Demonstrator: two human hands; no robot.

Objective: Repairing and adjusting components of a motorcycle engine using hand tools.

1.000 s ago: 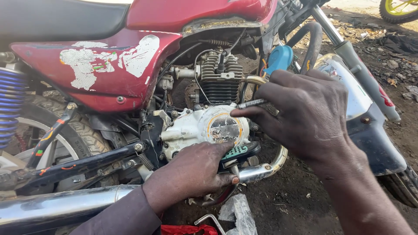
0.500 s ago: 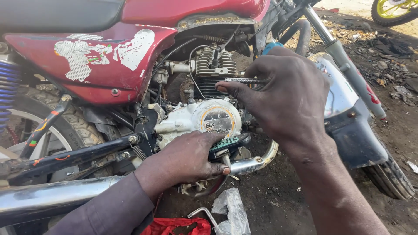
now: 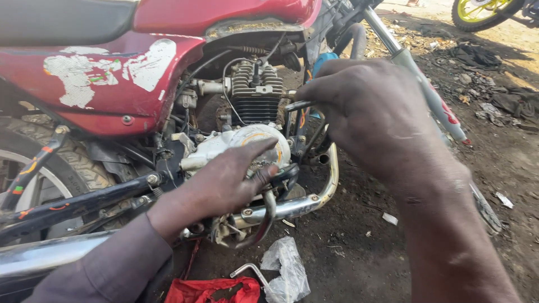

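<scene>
The right hand (image 3: 376,115) pinches a thin metal tool (image 3: 297,105), whose long axis runs level, tip pointing left toward the finned engine cylinder (image 3: 255,95). Below and nearer, the left hand (image 3: 224,182) lies with fingers spread loosely over the round engine cover (image 3: 264,137), gripping nothing.

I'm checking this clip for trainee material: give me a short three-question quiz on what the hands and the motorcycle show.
1. True or false: the left hand rests on the round engine cover.
2. What does the right hand hold? A) a thin metal tool B) a hammer C) a rag
3. What red thing lies on the ground under the engine?

Key: 1 true. 2 A. 3 a crumpled red bag, beside a clear plastic bag.
</scene>
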